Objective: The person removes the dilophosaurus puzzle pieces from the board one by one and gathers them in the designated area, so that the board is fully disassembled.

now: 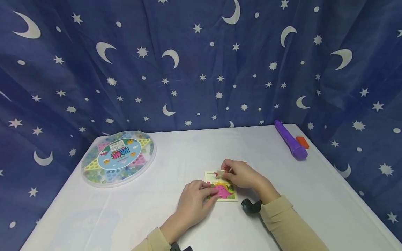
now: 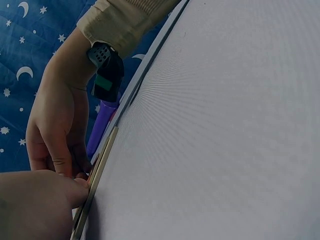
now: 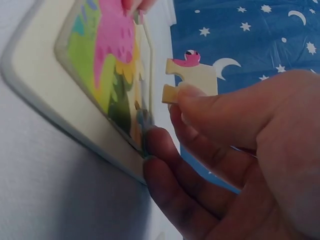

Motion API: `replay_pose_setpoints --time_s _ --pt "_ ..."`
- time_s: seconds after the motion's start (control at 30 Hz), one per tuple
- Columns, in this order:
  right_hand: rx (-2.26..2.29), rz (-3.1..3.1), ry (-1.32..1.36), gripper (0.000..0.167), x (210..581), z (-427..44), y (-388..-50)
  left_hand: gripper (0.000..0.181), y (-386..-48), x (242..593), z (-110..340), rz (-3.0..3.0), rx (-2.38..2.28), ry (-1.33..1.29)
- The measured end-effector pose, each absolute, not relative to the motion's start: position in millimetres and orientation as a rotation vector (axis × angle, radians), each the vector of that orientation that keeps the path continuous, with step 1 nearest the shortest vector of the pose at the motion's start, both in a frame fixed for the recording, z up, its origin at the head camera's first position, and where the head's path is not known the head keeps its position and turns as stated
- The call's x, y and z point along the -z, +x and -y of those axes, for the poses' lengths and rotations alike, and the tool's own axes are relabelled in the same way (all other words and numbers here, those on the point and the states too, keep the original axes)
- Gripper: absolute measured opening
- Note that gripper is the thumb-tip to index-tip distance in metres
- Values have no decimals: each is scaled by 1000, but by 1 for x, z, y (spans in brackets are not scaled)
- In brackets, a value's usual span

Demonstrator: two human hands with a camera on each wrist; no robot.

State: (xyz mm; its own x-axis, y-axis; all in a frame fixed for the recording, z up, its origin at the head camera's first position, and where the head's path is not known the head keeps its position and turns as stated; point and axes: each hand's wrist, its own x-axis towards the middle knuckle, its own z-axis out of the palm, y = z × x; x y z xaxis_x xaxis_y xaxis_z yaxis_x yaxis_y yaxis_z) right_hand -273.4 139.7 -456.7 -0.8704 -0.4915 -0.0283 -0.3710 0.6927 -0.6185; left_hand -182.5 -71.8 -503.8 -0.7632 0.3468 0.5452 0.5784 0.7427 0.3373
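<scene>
A small jigsaw puzzle board with a pale frame lies on the white table, its picture showing a pink dinosaur. Between thumb and fingers my right hand pinches a puzzle piece, cream with a bit of pink and an eye, just above the board's upper part. Two lower fingers of that hand rest near the board's edge in the right wrist view. My left hand lies over the board's left side, fingertips touching the dinosaur picture. In the left wrist view its thumb rests against the board's edge.
A round Chinese checkers set in clear packaging lies at the table's left. At the back right are a purple, club-shaped object and an orange block. A blue curtain with moons and stars hangs behind the table.
</scene>
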Motion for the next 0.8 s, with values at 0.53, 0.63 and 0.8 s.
replay_pose_setpoints --time_s 0.53,0.63,0.8 --pt "1138 -2729 -505 13 445 -194 -289 30 -184 503 72 2547 761 -698" --pt "1145 -2768 -413 16 446 -212 -292 36 -183 502 71 2583 767 -683" --pt "1133 -2805 -297 24 447 -237 -292 35 -181 502 72 2599 767 -667"
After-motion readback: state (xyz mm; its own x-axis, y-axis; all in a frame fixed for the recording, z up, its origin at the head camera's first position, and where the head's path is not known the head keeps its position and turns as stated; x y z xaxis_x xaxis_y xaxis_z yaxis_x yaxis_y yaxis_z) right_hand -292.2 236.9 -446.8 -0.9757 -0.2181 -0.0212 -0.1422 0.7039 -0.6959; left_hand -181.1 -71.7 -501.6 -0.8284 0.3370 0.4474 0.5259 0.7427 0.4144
